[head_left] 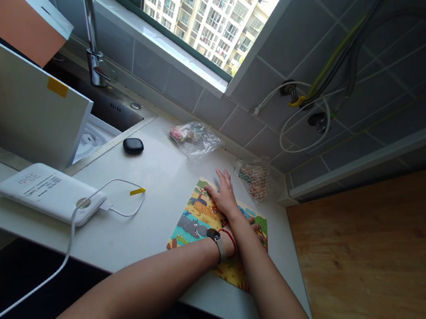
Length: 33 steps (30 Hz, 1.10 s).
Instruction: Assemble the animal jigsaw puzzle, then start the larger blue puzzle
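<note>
A colourful animal picture puzzle (193,222) lies flat on the white countertop (151,174) near its front right corner. My right hand (224,194) rests on the puzzle's far part, fingers spread and flat, holding nothing. My left arm crosses in from the left with a watch (217,241) and a red band on its wrist. My left hand (255,224) is almost wholly hidden behind my right forearm, over the puzzle's right edge; its fingers do not show clearly.
Two clear bags of small pieces lie by the tiled wall: one bag (195,136) further back, the other (257,177) beside the puzzle. A white power bank (50,193) with cable, a black case (132,146), a sink with faucet (96,65) and boxes (26,103) lie left. A wooden surface (389,250) lies right.
</note>
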Each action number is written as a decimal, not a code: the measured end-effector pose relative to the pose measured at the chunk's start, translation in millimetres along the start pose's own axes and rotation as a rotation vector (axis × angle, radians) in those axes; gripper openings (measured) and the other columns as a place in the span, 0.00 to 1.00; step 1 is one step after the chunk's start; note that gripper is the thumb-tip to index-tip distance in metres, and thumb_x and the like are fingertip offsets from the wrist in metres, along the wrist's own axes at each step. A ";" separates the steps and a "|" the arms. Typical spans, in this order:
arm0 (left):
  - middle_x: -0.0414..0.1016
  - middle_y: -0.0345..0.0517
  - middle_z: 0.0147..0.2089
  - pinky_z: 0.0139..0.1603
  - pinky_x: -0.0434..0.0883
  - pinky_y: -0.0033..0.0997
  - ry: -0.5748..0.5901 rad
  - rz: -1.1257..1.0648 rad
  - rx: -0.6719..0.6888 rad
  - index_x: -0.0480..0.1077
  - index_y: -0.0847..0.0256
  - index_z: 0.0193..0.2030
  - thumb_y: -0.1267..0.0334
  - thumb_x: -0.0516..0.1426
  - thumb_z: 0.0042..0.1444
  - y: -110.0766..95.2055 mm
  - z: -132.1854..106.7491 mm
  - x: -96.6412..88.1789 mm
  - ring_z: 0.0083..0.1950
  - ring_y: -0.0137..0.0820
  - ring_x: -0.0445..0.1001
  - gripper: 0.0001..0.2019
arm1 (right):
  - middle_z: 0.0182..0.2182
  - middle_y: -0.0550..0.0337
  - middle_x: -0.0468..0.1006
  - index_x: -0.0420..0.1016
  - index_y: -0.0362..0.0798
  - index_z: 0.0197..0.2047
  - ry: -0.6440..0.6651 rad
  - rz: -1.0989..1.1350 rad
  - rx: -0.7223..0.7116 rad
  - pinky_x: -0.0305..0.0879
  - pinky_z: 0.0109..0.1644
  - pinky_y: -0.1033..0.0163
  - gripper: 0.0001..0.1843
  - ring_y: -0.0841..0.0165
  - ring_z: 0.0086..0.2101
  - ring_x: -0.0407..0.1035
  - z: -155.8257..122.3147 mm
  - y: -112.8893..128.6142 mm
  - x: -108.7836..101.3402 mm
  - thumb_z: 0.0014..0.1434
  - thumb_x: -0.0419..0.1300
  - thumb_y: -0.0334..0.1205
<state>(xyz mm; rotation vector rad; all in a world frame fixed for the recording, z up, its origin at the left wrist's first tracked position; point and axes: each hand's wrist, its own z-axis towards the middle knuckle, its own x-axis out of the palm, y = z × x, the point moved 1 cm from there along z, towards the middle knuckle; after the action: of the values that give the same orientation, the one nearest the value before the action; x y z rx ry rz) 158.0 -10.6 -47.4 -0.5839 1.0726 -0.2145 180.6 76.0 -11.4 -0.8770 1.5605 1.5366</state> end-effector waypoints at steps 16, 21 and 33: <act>0.59 0.50 0.78 0.74 0.56 0.52 -0.043 0.203 0.084 0.66 0.54 0.70 0.48 0.56 0.67 9.5 1.9 17.7 0.77 0.51 0.55 0.27 | 0.80 0.48 0.42 0.57 0.49 0.77 0.110 -0.189 -0.055 0.38 0.78 0.38 0.35 0.51 0.77 0.32 -25.0 30.0 -6.4 0.73 0.52 0.55; 0.59 0.44 0.78 0.75 0.54 0.52 -0.086 0.229 0.114 0.64 0.47 0.72 0.55 0.49 0.74 14.5 -0.9 21.4 0.77 0.46 0.57 0.22 | 0.80 0.51 0.34 0.44 0.53 0.81 0.344 -0.305 -0.194 0.31 0.77 0.34 0.41 0.50 0.77 0.25 -38.5 44.5 -2.3 0.74 0.48 0.62; 0.48 0.55 0.82 0.77 0.44 0.70 -0.134 -0.059 -0.098 0.62 0.51 0.74 0.40 0.63 0.56 -38.8 11.1 81.0 0.80 0.64 0.46 0.41 | 0.80 0.51 0.39 0.48 0.53 0.80 0.293 -0.360 -0.295 0.35 0.76 0.32 0.40 0.49 0.77 0.32 -34.7 47.1 2.5 0.73 0.50 0.60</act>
<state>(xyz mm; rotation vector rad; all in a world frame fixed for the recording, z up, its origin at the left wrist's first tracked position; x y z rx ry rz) 210.5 -74.5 -84.2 -0.7084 0.9410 -0.1722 136.2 43.3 8.2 -1.5187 1.2908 1.4376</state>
